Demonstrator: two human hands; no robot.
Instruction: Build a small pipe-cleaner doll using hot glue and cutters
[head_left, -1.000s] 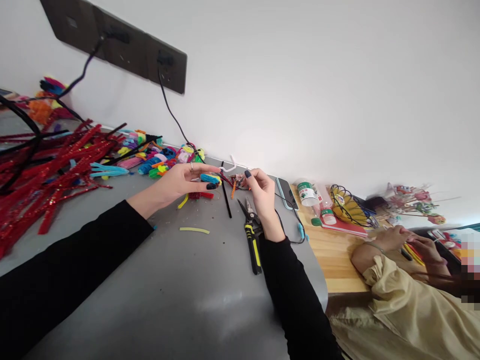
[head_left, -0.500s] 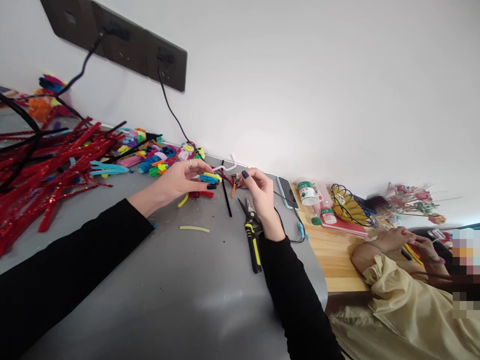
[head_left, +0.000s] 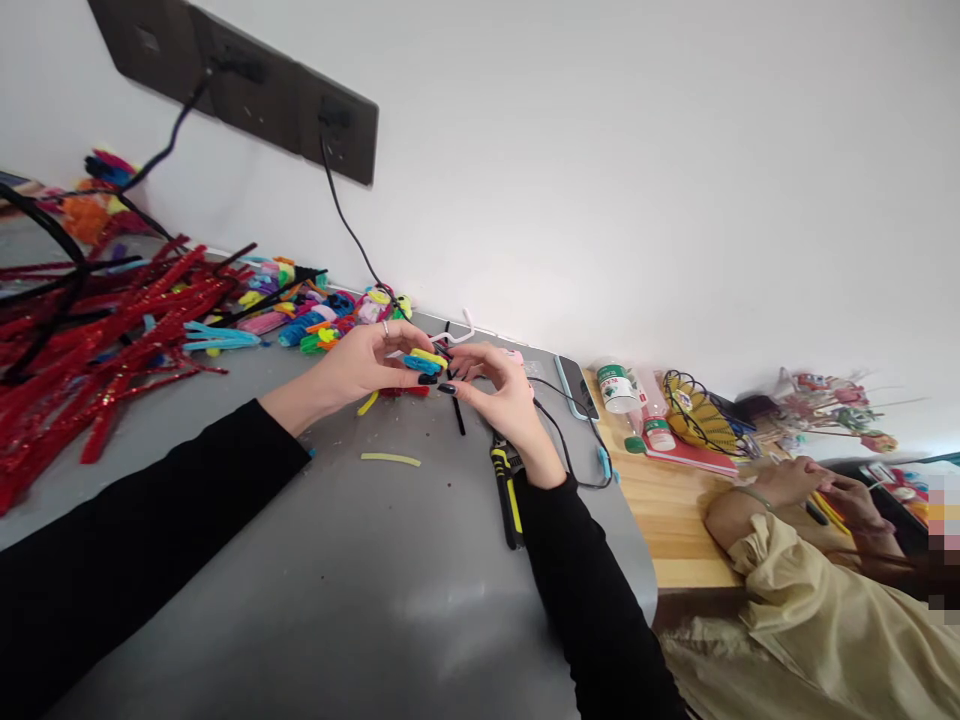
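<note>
My left hand (head_left: 369,362) is closed on a small blue and yellow pipe-cleaner piece (head_left: 424,362), pinched between thumb and fingers. Right beside that piece is my right hand (head_left: 491,388), its fingers bent together; what they grip, if anything, I cannot make out. Under my right wrist lie yellow-and-black pliers (head_left: 506,500), their jaws mostly hidden by the hand. A black pipe-cleaner length (head_left: 459,415) and a short pale yellow strip (head_left: 391,459) rest on the grey table mat (head_left: 360,580).
Red glittery pipe cleaners (head_left: 127,340) are heaped at the left, with several colourful pipe-cleaner figures (head_left: 300,320) along the wall. A phone (head_left: 576,388), bottles (head_left: 616,388) and a wire basket (head_left: 697,410) stand right. Another person's sleeve (head_left: 810,570) is nearby.
My right hand has moved left, from beside a small orange piece to the blue and yellow piece. My left hand has stayed nearly in place, still holding that piece.
</note>
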